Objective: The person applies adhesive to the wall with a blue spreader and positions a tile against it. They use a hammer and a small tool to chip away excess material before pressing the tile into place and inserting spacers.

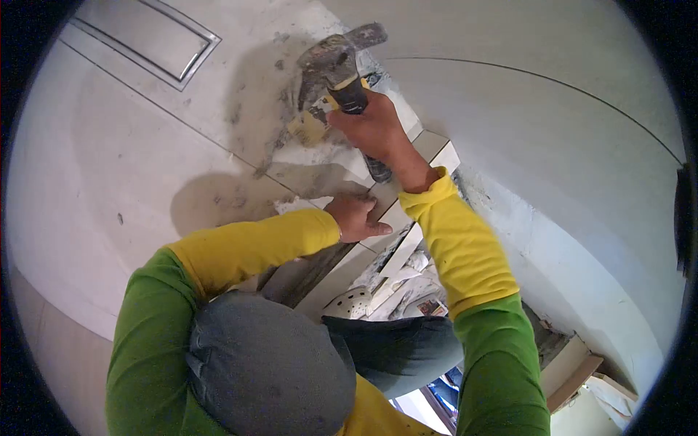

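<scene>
My right hand [376, 132] is closed round the dark handle of a claw hammer [336, 62]. The hammer's dusty head points away from me, above a tiled ledge. Just below it, my left hand [355, 216] lies on a narrow light tile [392, 215] at the ledge's edge. Its thumb and fingers are apart, and some fingers are hidden behind the hand. Beneath the hammer, a yellow patch [309, 129] shows on the grey-smeared surface; I cannot make out what it is.
A metal-framed panel [178, 43] is set into the tiled surface at the upper left. A large pale wall [523, 109] curves along the right. A perforated white shoe [349, 303] shows beside my bent knee [273, 363]. Boards [574, 370] lie at the lower right.
</scene>
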The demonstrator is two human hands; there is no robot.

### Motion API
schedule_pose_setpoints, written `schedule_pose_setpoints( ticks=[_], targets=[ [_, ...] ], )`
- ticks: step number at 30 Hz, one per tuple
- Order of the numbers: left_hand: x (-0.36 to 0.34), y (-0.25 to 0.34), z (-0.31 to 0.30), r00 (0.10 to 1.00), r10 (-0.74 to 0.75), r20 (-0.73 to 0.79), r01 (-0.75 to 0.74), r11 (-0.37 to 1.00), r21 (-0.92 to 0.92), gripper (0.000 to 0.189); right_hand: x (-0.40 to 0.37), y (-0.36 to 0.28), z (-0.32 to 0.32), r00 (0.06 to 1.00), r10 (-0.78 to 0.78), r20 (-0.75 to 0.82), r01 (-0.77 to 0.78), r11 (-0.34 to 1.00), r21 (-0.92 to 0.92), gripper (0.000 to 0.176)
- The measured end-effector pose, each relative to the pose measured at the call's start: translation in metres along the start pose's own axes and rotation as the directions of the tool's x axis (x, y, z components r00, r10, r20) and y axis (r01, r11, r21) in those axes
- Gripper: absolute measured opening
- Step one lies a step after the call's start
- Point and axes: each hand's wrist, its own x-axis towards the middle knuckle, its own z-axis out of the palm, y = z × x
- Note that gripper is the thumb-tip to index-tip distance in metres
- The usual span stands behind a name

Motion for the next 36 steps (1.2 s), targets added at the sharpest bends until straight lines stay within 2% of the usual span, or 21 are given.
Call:
schedule_pose_setpoints(
  ticks=[2,3,4,5,7,8,9,11,12,13,17,19,22,23,25,26,28,31,34,36],
  targets=[
    [0.004,0.007,0.008,0.989,-0.146,0.027,0.146,0.989,0.009,0.045,0.0,-0.008,-0.006,1.0,-0.001,0.002,0.001,1.0,0.001,0.022],
    [0.005,0.013,0.003,0.955,-0.267,0.128,0.27,0.963,-0.009,0.041,-0.001,-0.01,-0.009,0.997,-0.072,-0.01,0.073,0.995,0.074,0.022],
    [0.006,0.013,0.005,0.956,-0.262,0.132,0.265,0.964,-0.009,0.041,0.0,-0.012,-0.012,0.988,-0.149,-0.031,0.152,0.978,0.146,0.022],
    [0.006,0.014,0.006,0.963,-0.249,0.102,0.248,0.968,0.019,0.038,0.003,-0.003,-0.011,0.988,-0.151,-0.041,0.156,0.977,0.143,0.022],
    [0.004,0.012,0.012,0.975,-0.212,0.071,0.209,0.977,0.053,0.036,0.008,0.01,-0.01,0.991,-0.132,-0.008,0.132,0.991,-0.006,0.025],
    [0.005,0.008,0.015,0.983,-0.181,0.022,0.18,0.982,0.052,0.033,0.005,0.007,-0.012,0.984,-0.174,-0.038,0.171,0.982,-0.084,0.028],
    [0.004,0.01,0.015,0.989,-0.148,-0.01,0.148,0.988,0.043,0.031,0.004,0.003,-0.013,0.983,-0.183,-0.028,0.18,0.979,-0.098,0.028],
    [0.004,0.008,0.015,0.984,-0.164,0.069,0.162,0.986,0.044,0.038,0.002,0.002,-0.016,0.981,-0.192,-0.02,0.188,0.974,-0.123,0.029],
    [0.004,0.012,0.011,0.969,-0.202,0.143,0.198,0.979,0.045,0.047,-0.001,0.005,-0.018,0.968,-0.246,-0.04,0.239,0.961,-0.143,0.028],
    [0.005,0.021,0.001,0.966,-0.206,0.155,0.201,0.979,0.048,0.049,-0.004,0.007,-0.018,0.953,-0.299,-0.054,0.287,0.944,-0.161,0.028],
    [0.008,0.016,0.0,0.948,-0.208,0.241,0.196,0.978,0.074,0.052,0.004,-0.002,-0.023,0.976,-0.216,-0.03,0.203,0.951,-0.232,0.028],
    [0.005,0.011,0.009,0.991,-0.107,0.083,0.097,0.989,0.113,0.051,0.006,-0.004,-0.024,0.95,-0.312,-0.029,0.289,0.909,-0.301,0.026],
    [0.006,0.023,-0.002,0.96,-0.217,0.176,0.205,0.975,0.084,0.051,0.004,0.01,-0.03,0.948,-0.31,-0.078,0.268,0.905,-0.331,0.023],
    [0.011,0.02,-0.004,0.964,-0.211,0.161,0.197,0.976,0.097,0.051,0.011,0.011,-0.03,0.941,-0.329,-0.084,0.284,0.898,-0.336,0.023],
    [0.01,0.016,0.0,0.931,-0.236,0.278,0.223,0.972,0.077,0.05,0.016,0.006,-0.025,0.963,-0.252,-0.097,0.211,0.926,-0.313,0.022],
    [0.011,0.011,0.002,0.933,-0.233,0.275,0.22,0.972,0.079,0.05,0.018,0.005,-0.024,0.961,-0.257,-0.099,0.215,0.924,-0.315,0.022],
    [0.008,0.015,0.002,0.932,-0.238,0.273,0.234,0.971,0.046,0.05,0.012,-0.001,-0.023,0.926,-0.363,-0.101,0.306,0.881,-0.359,0.022],
    [0.011,0.024,-0.005,0.94,-0.231,0.251,0.207,0.971,0.121,0.051,0.01,0.009,-0.03,0.96,-0.268,-0.085,0.22,0.904,-0.367,0.021],
    [0.009,0.019,0.0,0.969,-0.177,0.174,0.163,0.983,0.089,0.051,0.015,0.007,-0.027,0.942,-0.314,-0.12,0.245,0.886,-0.395,0.021],
    [0.008,0.019,-0.001,0.958,-0.208,0.198,0.196,0.977,0.081,0.051,0.011,0.012,-0.032,0.928,-0.359,-0.104,0.284,0.859,-0.427,0.021]
  ],
)
